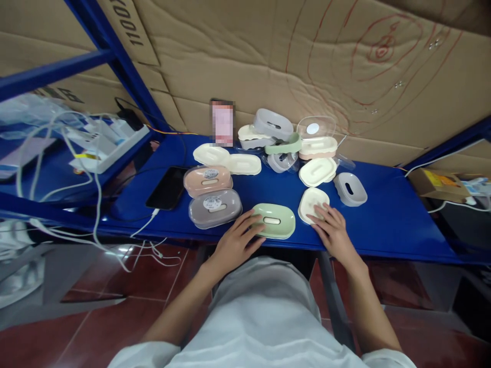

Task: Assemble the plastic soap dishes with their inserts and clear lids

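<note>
Blue shelf point(391, 214), doodled cardboard point(253, 56) behind, and the person's left hand point(236, 245) sits loosely open on the front-edge green dish point(284, 217), right hand point(336, 232) also open, fingertips resting on the cream tray beside it

The left hand point(238, 243) hides part of the left end of the glossy pale-green oval dish point(286, 226), right of which the right hand point(334, 233) partly covers a cream oval piece point(312, 198), while beyond it an upright pinkish rectangle point(222, 123) is blurred into blocks.
</note>
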Action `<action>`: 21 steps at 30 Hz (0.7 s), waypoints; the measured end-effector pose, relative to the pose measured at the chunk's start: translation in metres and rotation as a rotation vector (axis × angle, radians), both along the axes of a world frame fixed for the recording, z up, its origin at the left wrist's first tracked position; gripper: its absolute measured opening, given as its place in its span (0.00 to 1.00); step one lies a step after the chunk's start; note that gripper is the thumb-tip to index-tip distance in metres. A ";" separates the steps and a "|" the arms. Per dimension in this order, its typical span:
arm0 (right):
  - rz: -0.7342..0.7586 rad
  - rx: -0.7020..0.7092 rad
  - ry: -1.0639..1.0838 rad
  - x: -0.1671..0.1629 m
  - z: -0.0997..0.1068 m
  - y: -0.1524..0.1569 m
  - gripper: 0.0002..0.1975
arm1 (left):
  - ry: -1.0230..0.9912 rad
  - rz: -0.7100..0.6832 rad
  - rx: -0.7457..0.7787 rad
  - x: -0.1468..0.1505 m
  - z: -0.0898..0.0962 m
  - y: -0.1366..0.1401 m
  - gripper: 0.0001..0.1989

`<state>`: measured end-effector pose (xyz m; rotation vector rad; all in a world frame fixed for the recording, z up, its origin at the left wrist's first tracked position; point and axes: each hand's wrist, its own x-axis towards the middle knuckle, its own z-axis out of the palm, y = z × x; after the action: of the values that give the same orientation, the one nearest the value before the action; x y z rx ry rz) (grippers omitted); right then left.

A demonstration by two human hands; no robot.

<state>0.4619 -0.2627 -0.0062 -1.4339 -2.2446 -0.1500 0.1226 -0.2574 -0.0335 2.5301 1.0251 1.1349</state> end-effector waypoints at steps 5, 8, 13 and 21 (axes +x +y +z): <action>-0.156 0.039 -0.010 0.040 -0.013 -0.011 0.22 | -0.014 0.011 -0.014 0.001 -0.003 0.000 0.15; -0.212 0.002 0.016 0.044 -0.020 -0.008 0.21 | -0.013 0.021 -0.011 0.001 -0.002 0.000 0.15; -0.030 -0.150 0.035 0.016 -0.028 0.002 0.23 | -0.021 0.019 -0.007 0.001 0.001 -0.001 0.15; 0.034 -0.163 0.077 0.012 0.005 0.026 0.22 | -0.022 0.021 -0.021 0.001 -0.002 0.000 0.15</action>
<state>0.4741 -0.2371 -0.0011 -1.4562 -2.2604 0.0992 0.1240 -0.2576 -0.0355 2.4908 1.0557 1.1486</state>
